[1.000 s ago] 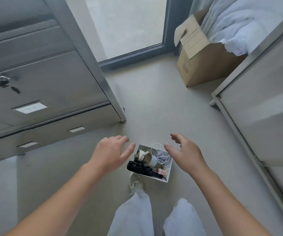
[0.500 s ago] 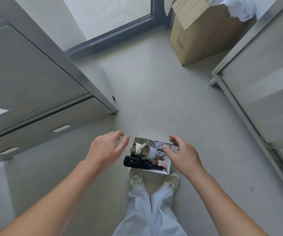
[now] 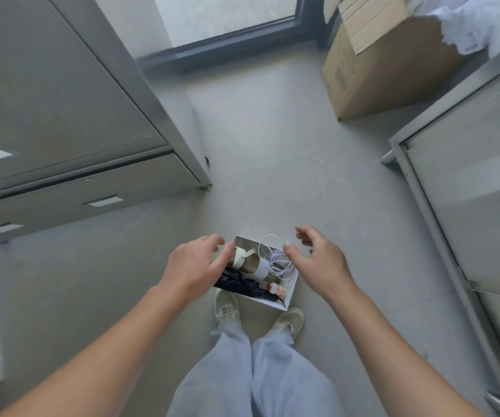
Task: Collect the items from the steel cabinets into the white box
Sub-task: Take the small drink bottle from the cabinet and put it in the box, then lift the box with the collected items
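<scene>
Both hands have dropped closer to the white box (image 3: 291, 291) on the floor, left hand (image 3: 196, 267) and right hand (image 3: 318, 261) spread, each grip empty, flanking its sides.

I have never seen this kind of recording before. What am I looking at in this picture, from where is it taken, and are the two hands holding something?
There is no machine here. A person wears a wide-angle camera on the head, so you look down along both bare arms to the floor, the legs and the shoes.

The left hand and the right hand are both open, fingers spread, and hold nothing. They reach toward the two sides of a white box that stands on the grey floor just in front of the shoes.

In the box lie a folded black umbrella, a beige bottle with a white lid, a coiled white cable and a small bottle with a red cap.

A steel cabinet with drawers stands at the left, another steel cabinet at the right, and an open cardboard box farther away by the window.
</scene>
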### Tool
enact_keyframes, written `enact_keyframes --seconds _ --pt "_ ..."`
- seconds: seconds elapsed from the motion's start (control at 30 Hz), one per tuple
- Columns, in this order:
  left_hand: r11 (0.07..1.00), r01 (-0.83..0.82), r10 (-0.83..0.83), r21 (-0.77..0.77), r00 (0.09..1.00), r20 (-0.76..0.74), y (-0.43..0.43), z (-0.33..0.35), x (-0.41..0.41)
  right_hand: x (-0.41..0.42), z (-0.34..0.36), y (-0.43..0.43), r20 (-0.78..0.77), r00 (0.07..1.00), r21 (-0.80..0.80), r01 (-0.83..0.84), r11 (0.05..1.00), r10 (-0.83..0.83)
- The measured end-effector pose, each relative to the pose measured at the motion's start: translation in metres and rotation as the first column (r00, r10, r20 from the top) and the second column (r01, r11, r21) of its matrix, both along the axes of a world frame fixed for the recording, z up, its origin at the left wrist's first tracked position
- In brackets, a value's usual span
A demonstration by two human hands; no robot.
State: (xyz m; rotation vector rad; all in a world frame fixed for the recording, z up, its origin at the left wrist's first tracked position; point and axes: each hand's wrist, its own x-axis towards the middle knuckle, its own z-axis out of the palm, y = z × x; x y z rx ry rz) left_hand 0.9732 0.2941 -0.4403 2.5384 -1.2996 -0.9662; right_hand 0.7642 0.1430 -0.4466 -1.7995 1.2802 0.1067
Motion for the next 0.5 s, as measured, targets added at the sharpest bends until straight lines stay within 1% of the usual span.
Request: enact_keyframes --seconds 0.1,0.17,0.27,0.37,0.43,0.5 --pt "0.995 -0.097 0.097 -0.026 0.995 0.006 0.012 0.006 0.009 0.023 0.008 -0.007 0.029 0.997 -0.017 -0.073 0.997 0.074" --pt "0.979 -0.203 0.204 -0.031 0.979 0.011 0.021 0.006 0.014 0.041 0.008 -0.011 0.057 0.989 -0.011 -0.134 0.991 0.134" --pt "0.931 -0.364 0.364 -0.017 0.930 0.046 0.035 -0.002 0.011 0.063 -0.002 -0.015 0.076 0.956 0.022 -0.286 0.958 0.283" --pt "0.845 -0.534 0.534 -0.023 0.843 0.059 0.052 -0.013 -0.014 0.077 -0.010 -0.018 0.072 0.882 0.072 -0.470 0.880 0.465" --pt "0.772 -0.635 0.636 -0.038 0.769 0.063 0.060 -0.021 -0.038 0.082 -0.014 -0.021 0.058 0.807 0.077 -0.591 0.803 0.588" --pt "0.678 -0.735 0.735 -0.031 0.677 0.033 0.067 -0.029 -0.068 0.083 -0.016 -0.022 0.044 0.728 0.079 -0.686 0.724 0.684"
